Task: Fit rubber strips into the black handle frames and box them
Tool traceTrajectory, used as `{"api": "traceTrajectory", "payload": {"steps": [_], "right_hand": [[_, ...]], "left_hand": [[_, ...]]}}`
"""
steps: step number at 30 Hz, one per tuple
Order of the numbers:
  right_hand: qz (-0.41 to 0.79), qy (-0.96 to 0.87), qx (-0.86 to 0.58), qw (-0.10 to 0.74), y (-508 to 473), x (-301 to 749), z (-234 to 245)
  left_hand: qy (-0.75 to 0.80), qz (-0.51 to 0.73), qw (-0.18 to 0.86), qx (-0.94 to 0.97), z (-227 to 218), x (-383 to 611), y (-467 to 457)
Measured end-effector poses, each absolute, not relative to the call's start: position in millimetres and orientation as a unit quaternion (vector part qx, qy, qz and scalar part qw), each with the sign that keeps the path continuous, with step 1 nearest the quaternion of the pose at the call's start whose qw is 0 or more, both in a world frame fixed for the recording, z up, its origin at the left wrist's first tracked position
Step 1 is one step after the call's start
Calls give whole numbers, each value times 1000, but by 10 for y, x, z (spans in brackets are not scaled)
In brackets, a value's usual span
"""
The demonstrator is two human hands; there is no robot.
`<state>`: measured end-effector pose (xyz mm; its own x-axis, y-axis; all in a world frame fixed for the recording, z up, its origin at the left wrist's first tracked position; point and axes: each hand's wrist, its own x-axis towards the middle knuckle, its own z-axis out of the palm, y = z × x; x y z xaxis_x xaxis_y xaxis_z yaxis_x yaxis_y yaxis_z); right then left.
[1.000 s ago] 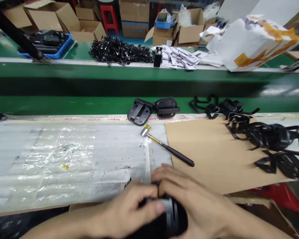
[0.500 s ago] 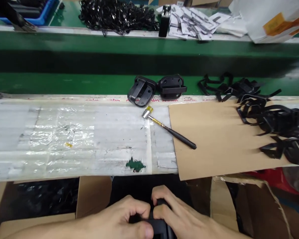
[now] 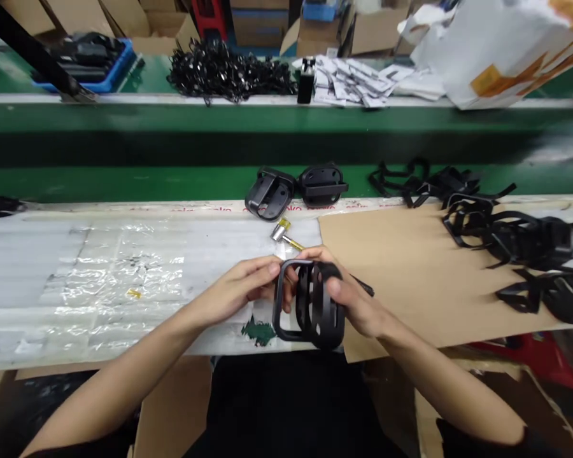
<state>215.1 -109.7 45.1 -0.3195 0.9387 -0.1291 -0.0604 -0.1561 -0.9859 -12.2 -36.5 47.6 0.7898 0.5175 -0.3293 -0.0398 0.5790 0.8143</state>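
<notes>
The left hand (image 3: 239,286) and right hand (image 3: 348,299) are close together, both clamped on a black slotted frame (image 3: 315,312) held in the air over the near edge of the bench. The left fingers pinch its open loop, and the right fingers wrap its slotted body. Just below sits a green paint smear (image 3: 258,332). At 12 o'clock, a small hammer (image 3: 279,233) with a steel head lies partly hidden behind the hands. Beyond it, a black handled bracket (image 3: 270,194) and a second bracket (image 3: 322,184) rest side by side and look finished. Much appears left to do: at 2 o'clock, a heap of loose black straps (image 3: 516,242) lies on a brown cardboard sheet (image 3: 401,280). At 9 o'clock stretches the plastic-covered bench (image 3: 124,280). On the far shelf, a blue tray (image 3: 83,70) sits at 11 o'clock, a tangle of black loops (image 3: 229,73) and printed paper slips (image 3: 351,83) at 12, and a white bag (image 3: 501,51) at 1
</notes>
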Motion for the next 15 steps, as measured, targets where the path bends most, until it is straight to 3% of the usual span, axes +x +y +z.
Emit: {"api": "traceTrajectory", "payload": {"steps": [7, 15], "right_hand": [[629, -504, -383, 450, -419, 2262, 426], [604, -466, -455, 459, -245, 2235, 87]], "left_hand": [[240, 224, 833, 444, 279, 41, 162], [232, 251, 872, 351, -75, 24, 151]]}}
